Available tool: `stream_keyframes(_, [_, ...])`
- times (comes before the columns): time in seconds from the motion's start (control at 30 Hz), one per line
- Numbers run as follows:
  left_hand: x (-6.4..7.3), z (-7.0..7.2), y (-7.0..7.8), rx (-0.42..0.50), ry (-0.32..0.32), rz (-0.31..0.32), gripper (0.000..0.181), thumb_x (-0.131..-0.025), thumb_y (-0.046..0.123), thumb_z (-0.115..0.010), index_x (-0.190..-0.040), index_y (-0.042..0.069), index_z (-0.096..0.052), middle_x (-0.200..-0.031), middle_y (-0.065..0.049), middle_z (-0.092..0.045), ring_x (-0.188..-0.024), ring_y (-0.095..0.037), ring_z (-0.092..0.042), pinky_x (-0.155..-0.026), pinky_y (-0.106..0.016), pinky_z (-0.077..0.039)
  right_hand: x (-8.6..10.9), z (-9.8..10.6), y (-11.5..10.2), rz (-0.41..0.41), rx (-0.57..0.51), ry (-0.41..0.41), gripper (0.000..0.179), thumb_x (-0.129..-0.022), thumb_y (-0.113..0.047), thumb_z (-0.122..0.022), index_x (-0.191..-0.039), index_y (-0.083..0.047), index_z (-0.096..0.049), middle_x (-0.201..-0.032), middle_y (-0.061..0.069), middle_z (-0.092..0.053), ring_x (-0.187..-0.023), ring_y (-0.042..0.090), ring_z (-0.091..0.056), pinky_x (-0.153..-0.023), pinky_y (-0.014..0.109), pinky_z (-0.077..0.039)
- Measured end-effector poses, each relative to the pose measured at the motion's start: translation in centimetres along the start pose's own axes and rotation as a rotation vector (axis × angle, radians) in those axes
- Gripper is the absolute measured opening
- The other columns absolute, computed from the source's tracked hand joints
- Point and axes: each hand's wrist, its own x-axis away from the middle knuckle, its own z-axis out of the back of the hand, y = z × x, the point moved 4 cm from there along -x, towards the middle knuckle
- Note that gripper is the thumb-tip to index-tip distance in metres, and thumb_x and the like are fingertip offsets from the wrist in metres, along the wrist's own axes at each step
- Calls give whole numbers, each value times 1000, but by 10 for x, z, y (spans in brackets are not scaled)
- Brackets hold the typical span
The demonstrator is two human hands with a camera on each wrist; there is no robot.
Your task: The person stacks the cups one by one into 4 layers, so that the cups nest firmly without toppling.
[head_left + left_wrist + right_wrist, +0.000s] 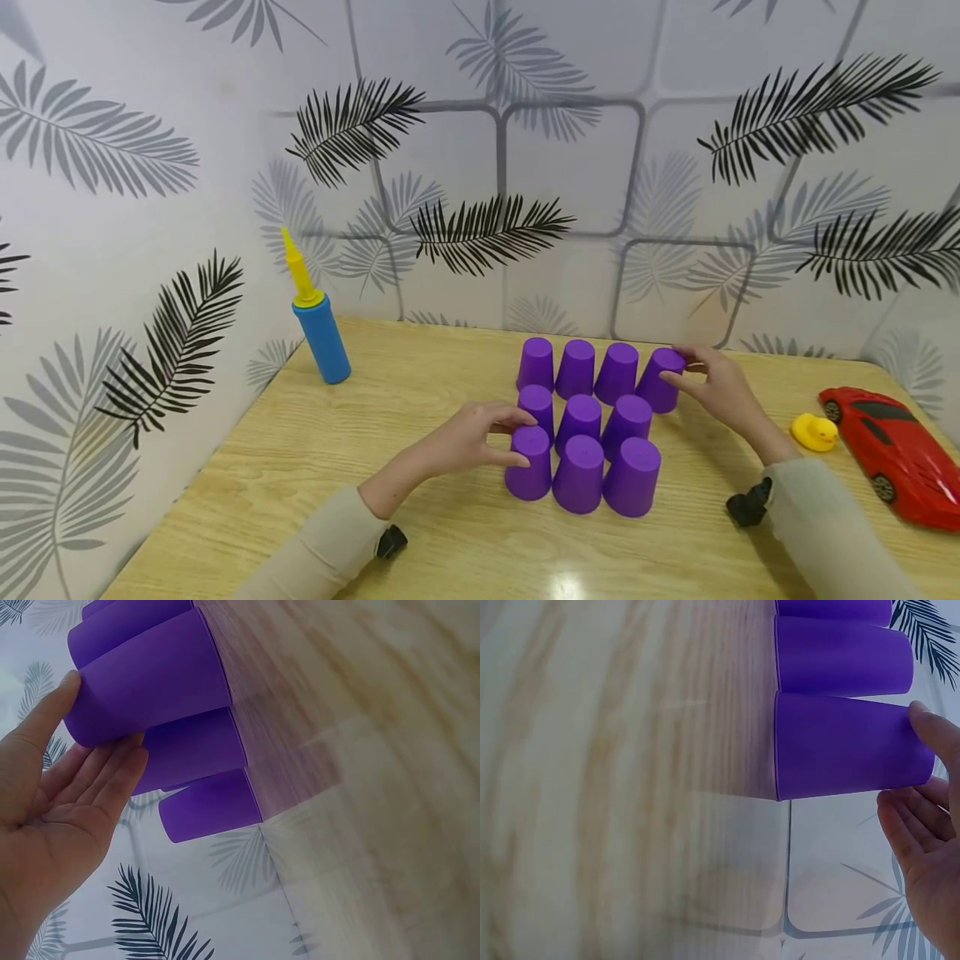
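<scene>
Several purple cups stand upside down in three rows on the wooden table. My left hand (480,437) is at the front-left cup (529,467), thumb on its near side and fingers round its far side, close to the raised base. The left wrist view shows the thumb at that cup's (157,679) edge and the fingers along its side. At the right end of the back row, my right hand (716,387) grips another purple cup (660,383) near its top between thumb and fingers. In the right wrist view this cup's (847,746) open rim is at the tabletop.
A blue hand pump (322,340) with a yellow nozzle stands at the back left. On the right lie a yellow rubber duck (813,432) and a red toy car (896,454). A patterned wall (570,283) runs along the table's (420,367) back edge.
</scene>
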Motion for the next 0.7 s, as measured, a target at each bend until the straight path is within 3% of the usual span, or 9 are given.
stream_keyframes(0.1, [1,0,0,-8,-5,-15,46,-83,17,-79,-122,-1,-62,-120,-13,-68,-110,-23,-69,-99,-20,-55,3,4,-4,5,13,49,49,-85,-10,-76,-125,11,-57,-109,26,-64,-97,30,-61,-88,10,-53])
stream_keyframes(0.17, [2,1,-1,-14,-8,-19,46,-83,18,-78,-123,0,-62,-120,-13,-69,-110,-22,-69,-99,-19,-55,7,8,-8,21,20,99,51,-83,-7,-76,-126,11,-56,-111,27,-62,-99,34,-59,-88,-2,-43])
stream_keyframes(0.23, [4,2,-1,-18,-7,-18,46,-83,19,-79,-122,1,-63,-119,-12,-69,-109,-21,-69,-98,-17,-55,12,11,-11,46,37,148,50,-82,-7,-77,-125,9,-58,-111,25,-63,-100,22,-59,-86,-8,-34])
stream_keyframes(0.33, [9,5,-3,-14,-4,16,46,-82,22,-80,-122,3,-64,-118,-9,-70,-107,-19,-69,-97,-18,-55,24,16,-19,91,52,188,47,-80,-6,-79,-122,6,-61,-108,21,-65,-99,-4,-52,-88,-9,-33])
stream_keyframes(0.43, [15,15,-5,18,10,46,46,-81,23,-81,-121,6,-64,-116,-8,-71,-106,-19,-69,-96,-20,-56,36,19,-30,130,46,194,45,-78,-2,-80,-119,4,-64,-107,19,-67,-100,-20,-44,-89,-8,-35])
stream_keyframes(0.53, [19,32,-4,64,47,55,46,-82,22,-80,-121,6,-65,-115,-9,-71,-106,-20,-69,-96,-23,-58,48,22,-42,172,31,191,45,-72,4,-81,-115,4,-66,-105,18,-68,-100,-21,-46,-90,-7,-37])
stream_keyframes(0.7, [13,66,-2,180,169,81,45,-83,16,-79,-123,3,-63,-119,-14,-69,-111,-25,-68,-97,-23,-57,65,21,-63,232,-31,141,49,-69,9,-81,-115,0,-67,-102,12,-69,-100,-15,-54,-90,-3,-43])
